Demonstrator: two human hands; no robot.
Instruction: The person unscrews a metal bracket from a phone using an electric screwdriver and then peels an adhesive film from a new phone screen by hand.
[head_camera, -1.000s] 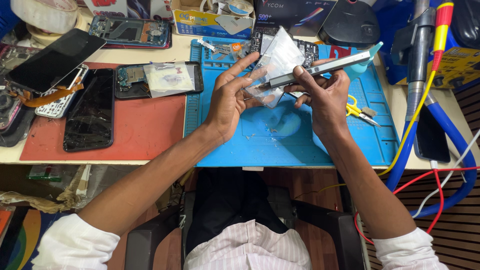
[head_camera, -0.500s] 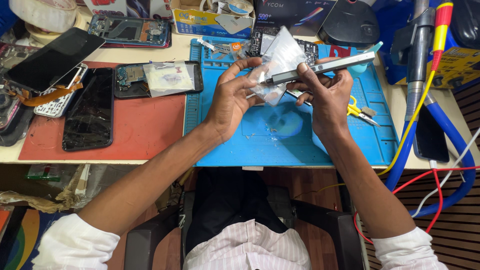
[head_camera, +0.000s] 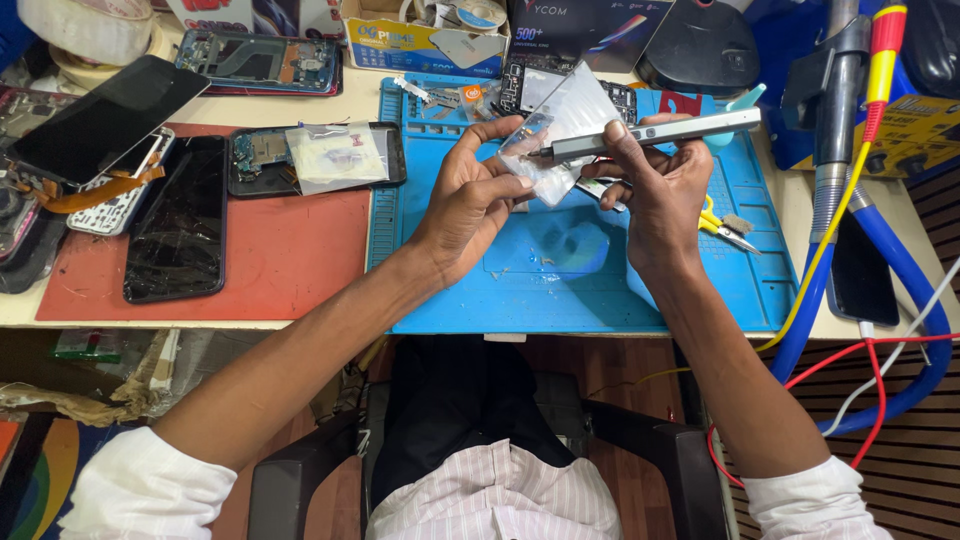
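Both hands are raised above the blue mat (head_camera: 600, 290). The left hand (head_camera: 470, 205) has its fingers curled on a small clear plastic bag (head_camera: 560, 125); the right hand (head_camera: 655, 185) grips a grey pen-shaped screwdriver (head_camera: 650, 135) that lies level, its tip at the bag.

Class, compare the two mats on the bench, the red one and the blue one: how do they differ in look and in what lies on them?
The red mat is plain and smooth; the blue mat has moulded ridges and small compartments along its edges. The red mat carries a dark cracked phone lying flat; the blue mat holds yellow-handled cutters. Both hands work above the blue mat, none above the red. Both mats lie flat, side by side.
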